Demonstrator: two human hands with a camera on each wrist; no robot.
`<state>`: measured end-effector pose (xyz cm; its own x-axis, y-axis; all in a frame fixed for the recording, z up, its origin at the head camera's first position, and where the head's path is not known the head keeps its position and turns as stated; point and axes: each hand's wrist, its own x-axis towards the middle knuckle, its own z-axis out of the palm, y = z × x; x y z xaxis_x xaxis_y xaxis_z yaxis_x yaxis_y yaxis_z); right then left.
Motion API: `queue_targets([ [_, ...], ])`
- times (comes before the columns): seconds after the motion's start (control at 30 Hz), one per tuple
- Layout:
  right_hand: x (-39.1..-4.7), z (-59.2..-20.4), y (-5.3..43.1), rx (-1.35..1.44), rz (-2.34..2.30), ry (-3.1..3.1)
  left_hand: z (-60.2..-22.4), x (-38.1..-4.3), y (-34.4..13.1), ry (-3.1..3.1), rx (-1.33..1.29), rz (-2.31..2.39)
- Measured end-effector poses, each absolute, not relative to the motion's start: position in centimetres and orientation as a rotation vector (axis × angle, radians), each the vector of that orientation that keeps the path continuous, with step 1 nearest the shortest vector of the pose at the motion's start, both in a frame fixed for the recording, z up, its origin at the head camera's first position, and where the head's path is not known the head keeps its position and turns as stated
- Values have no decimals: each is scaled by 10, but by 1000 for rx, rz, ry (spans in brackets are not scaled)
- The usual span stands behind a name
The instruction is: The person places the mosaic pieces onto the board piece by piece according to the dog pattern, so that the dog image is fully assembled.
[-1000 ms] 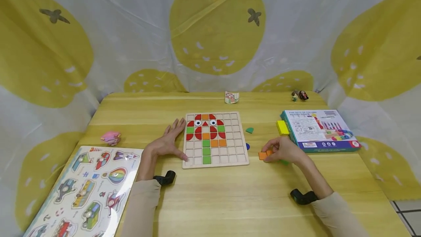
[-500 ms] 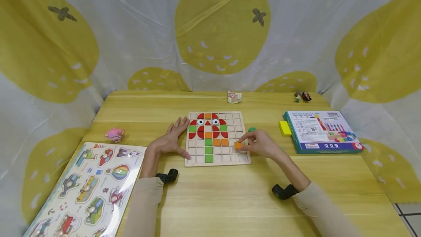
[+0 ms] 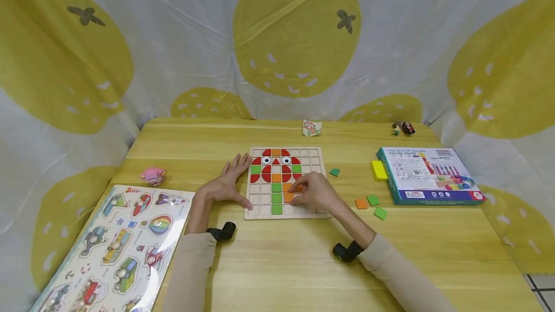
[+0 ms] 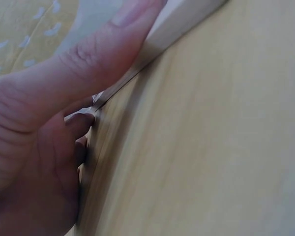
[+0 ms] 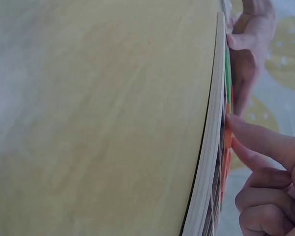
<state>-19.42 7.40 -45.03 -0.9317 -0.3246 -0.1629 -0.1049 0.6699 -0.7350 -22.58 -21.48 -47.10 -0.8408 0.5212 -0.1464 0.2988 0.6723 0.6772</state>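
A square wooden grid board (image 3: pixel 260 199) lies mid-table, bearing an owl-like face of red, green and orange pieces. Below the face runs a column of green square tiles (image 3: pixel 276 197). My right hand (image 3: pixel 318 191) is over the board's lower middle, thumb and index finger pinching an orange square tile (image 3: pixel 288 198) beside that column. The right wrist view shows this orange tile (image 5: pixel 228 138) at the board's surface, between the two fingertips. My left hand (image 3: pixel 223 188) rests spread along the board's left side, its thumb (image 4: pixel 103 54) on the lower left corner and its other fingertips by the upper left edge.
Right of the board lie a loose orange tile (image 3: pixel 361 203), two green tiles (image 3: pixel 373 200) and a green quarter-round piece (image 3: pixel 334 172). A yellow block (image 3: pixel 378 170) adjoins a toy box (image 3: pixel 416 177). A vehicle puzzle (image 3: pixel 166 254) and pink toy (image 3: pixel 152 176) lie left; a card (image 3: pixel 311 128) lies behind.
My right hand has carried an orange tile leftward from the loose pieces onto the board, beside the green column. The left hand has stayed at the board's left edge.
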Motion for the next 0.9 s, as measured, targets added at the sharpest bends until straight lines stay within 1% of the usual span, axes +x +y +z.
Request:
queue_targets([
  [0.3,-196,-454,73,-394,-1194,2551,-472,-227,-214,2553,658,965],
  [0.4,-194,-452,80,-420,-1185,2536,-472,-227,-212,2553,661,967],
  [0.57,-187,-447,127,-423,-1186,2556,-473,-227,-211,2561,665,960],
  [0.77,-170,-449,198,-286,-1248,2526,-474,-226,-213,2560,648,958],
  [0.9,-162,-451,227,-200,-1202,2565,-473,-225,-214,2546,635,974],
])
